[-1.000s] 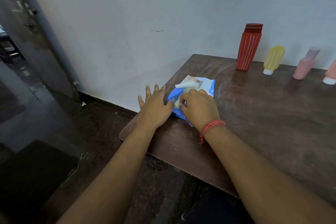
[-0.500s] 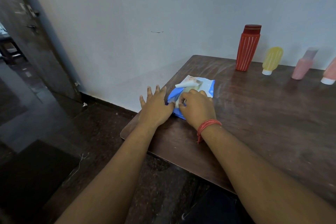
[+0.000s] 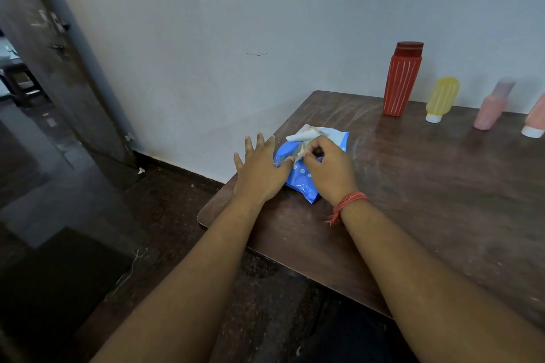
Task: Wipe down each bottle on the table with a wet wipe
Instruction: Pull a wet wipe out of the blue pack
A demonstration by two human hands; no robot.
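Pinching now at the mouth of the blue wipe pack (image 3: 298, 177), where half a second back the right hand (image 3: 330, 171) lay knuckles-down over the opening. Lifted a touch since then, fingers curled, thumb and forefinger closed on a pale corner of wet wipe (image 3: 300, 153) just poking out of the slot. Peeled-back flap (image 3: 300, 135) standing curled above it, much as before. Means the first wipe looks about to come free, so no bottle cleaned yet and the whole job still ahead.

Left hand (image 3: 261, 174) flat and spread, fingers straight, gripping nothing, thumb edge pressed against the near-left side of the pack to pin it down on the table (image 3: 427, 200). Barely moved from a second ago. Both forearms reaching in from the bottom of the view, red thread (image 3: 348, 203) round the right wrist.

Bottles lined up at the back edge by the wall (image 3: 265, 23), well apart from the hands: tall red bottle (image 3: 402, 79) upright, yellow bottle (image 3: 442, 99) just to its right standing on its white cap, pink bottle (image 3: 494, 106) blurred further along, and another pink one (image 3: 535, 121) cut off at the frame edge. All untouched.

Likely next: a steady pull upward, left hand holding the pack so it stays put. Risk of dragging out several sheets at once.
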